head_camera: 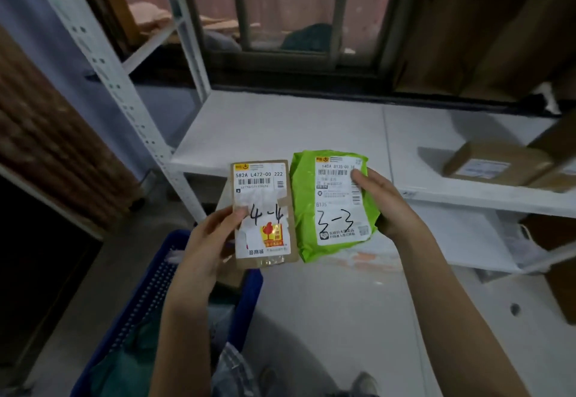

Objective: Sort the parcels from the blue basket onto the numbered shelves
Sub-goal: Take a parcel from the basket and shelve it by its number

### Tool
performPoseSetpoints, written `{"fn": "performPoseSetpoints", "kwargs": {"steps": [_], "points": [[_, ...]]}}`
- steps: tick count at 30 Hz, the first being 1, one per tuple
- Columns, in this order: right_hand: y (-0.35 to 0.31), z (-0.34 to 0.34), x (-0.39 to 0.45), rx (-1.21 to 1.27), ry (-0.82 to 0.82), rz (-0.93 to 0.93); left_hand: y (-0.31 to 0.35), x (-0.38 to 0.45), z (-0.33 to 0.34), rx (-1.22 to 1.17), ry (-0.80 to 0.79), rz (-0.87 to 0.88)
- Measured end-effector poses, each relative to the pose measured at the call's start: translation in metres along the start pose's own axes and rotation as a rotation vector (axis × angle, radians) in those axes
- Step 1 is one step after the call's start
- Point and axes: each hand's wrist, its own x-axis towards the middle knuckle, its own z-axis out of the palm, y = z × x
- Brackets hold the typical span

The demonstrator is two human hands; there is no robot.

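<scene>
While marked "4-4", a brown parcel (263, 212) is pinched by the left hand (212, 234). A green parcel (333, 203), marked "3-3", is gripped by the right hand (386, 206), fingers curled round its edge. Bare room is left on the white shelf (280, 128) behind.

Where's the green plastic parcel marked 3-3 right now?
In the head view, the green plastic parcel is held up in the right hand, just right of the brown cardboard parcel, in front of the white shelf.

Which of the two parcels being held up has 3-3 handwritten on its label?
The green plastic parcel in the right hand. The brown cardboard parcel held by the left hand reads 4-4 instead.
</scene>
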Motion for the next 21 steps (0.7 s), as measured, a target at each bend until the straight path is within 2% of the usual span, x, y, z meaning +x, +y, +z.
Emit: {"fn": "performPoseSetpoints", "kwargs": {"steps": [13, 21], "points": [[-0.100, -0.217, -0.088, 0.005, 0.218, -0.219, 0.025, -0.045, 0.242, 0.041, -0.210, 0.122], [-0.136, -0.281, -0.126, 0.019, 0.288, -0.283, 0.039, -0.067, 0.319, 0.084, -0.326, 0.153]]}}
